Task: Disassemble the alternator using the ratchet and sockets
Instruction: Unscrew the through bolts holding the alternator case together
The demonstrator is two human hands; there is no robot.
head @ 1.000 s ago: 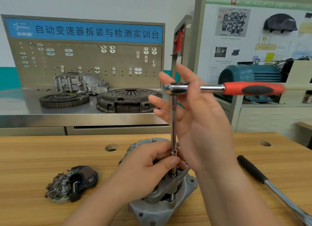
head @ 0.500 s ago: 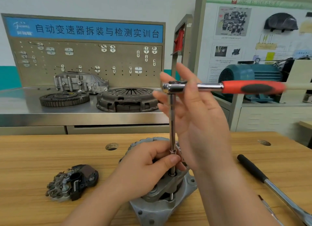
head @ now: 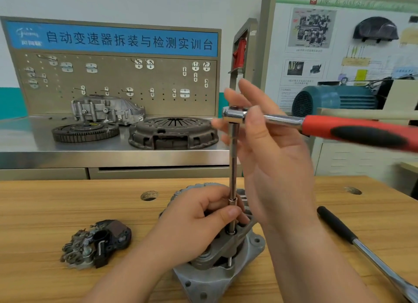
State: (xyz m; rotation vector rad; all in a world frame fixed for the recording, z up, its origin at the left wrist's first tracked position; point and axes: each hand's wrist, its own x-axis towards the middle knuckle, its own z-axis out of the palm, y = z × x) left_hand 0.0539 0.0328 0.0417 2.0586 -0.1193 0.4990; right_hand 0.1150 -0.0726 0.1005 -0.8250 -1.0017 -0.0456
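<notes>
Pinching extension bar (head: 233,162) low with curled fingers of left hand (head: 192,230); nipping ratchet (head: 321,127) head between thumb and straight fingers of right hand (head: 271,162). Working on alternator (head: 203,284) standing at 6 o'clock on bench (head: 67,201). Judged heavy, rigid cast metal, maybe greasy; best gripped by housing rim.

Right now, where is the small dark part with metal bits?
The dark part lies on the wooden bench, lower left in the head view, left of the alternator and left hand.
</notes>
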